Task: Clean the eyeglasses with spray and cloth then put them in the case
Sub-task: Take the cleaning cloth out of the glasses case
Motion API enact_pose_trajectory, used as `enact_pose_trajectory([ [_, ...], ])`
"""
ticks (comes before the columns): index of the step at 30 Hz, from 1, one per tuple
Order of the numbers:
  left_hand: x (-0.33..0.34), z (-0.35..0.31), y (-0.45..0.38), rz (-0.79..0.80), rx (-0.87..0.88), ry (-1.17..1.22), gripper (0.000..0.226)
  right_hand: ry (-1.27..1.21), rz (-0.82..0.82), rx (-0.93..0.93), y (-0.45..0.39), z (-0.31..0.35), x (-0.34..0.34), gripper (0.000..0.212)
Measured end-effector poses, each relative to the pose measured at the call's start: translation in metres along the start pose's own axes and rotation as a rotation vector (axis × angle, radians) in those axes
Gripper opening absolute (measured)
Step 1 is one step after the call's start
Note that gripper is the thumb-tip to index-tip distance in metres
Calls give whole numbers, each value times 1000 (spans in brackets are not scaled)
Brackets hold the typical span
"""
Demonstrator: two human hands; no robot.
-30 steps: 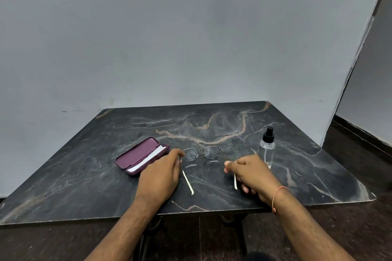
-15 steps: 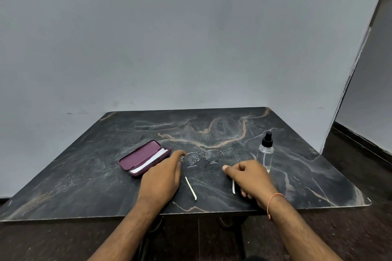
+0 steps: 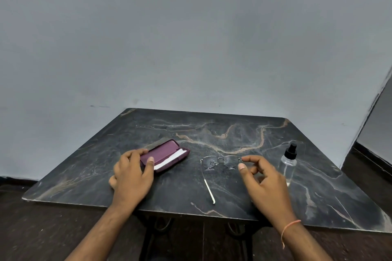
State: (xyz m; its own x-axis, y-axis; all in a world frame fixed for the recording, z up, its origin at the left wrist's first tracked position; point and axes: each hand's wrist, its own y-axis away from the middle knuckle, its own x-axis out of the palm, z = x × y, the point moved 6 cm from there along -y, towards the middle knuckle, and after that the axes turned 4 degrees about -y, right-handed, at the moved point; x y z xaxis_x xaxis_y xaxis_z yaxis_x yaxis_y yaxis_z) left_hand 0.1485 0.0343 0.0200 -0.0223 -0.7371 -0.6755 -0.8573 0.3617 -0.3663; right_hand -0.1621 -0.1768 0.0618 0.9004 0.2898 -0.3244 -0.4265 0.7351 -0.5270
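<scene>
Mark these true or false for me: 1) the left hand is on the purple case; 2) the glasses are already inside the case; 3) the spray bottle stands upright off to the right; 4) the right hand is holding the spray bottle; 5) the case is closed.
1) True: the left hand grips the near end of the purple case.
2) False: the glasses lie unfolded on the table, between the hands.
3) True: the spray bottle stands upright with its black cap on.
4) False: the right hand is at the glasses' right edge, fingers spread, apart from the bottle.
5) False: the case lies open, with something white inside.
</scene>
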Motion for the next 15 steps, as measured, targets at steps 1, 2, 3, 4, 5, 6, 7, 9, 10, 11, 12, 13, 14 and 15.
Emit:
enact_pose_trajectory([
  [1,1,3,-2,23,-38,10,28,35,29,-23,-5,7,8,9],
  [2,3,3,-3,40,-41,0,27,74,59,-38,-12,14,18,7],
  [3,5,0,-3,51,-22,-30,29,112,95,-48,-19,20,28,6],
  [4,7,-2,-2,62,3,-67,31,149,139,-57,-26,26,40,7],
  [5,8,-3,-2,72,22,-98,34,189,186,-63,-33,32,53,10],
  [6,9,-3,-2,82,32,-120,39,237,233,-66,-39,36,66,13],
  [7,10,-2,-3,93,39,-135,44,290,276,-66,-44,40,80,17],
  [9,11,-3,-2,111,63,-167,55,391,345,-59,-54,46,104,22],
  [10,12,-5,-1,117,81,-187,59,438,374,-61,-58,49,116,24],
  [11,12,-7,0,119,98,-204,63,486,402,-68,-63,52,128,24],
  [12,11,-9,0,117,108,-213,67,533,430,-71,-66,53,139,24],
  [13,11,-10,1,115,112,-215,70,576,457,-68,-69,54,149,23],
  [14,11,-11,1,113,114,-213,75,613,482,-62,-72,55,159,23],
  [15,11,-11,2,111,115,-209,79,645,503,-56,-74,55,168,23],
])
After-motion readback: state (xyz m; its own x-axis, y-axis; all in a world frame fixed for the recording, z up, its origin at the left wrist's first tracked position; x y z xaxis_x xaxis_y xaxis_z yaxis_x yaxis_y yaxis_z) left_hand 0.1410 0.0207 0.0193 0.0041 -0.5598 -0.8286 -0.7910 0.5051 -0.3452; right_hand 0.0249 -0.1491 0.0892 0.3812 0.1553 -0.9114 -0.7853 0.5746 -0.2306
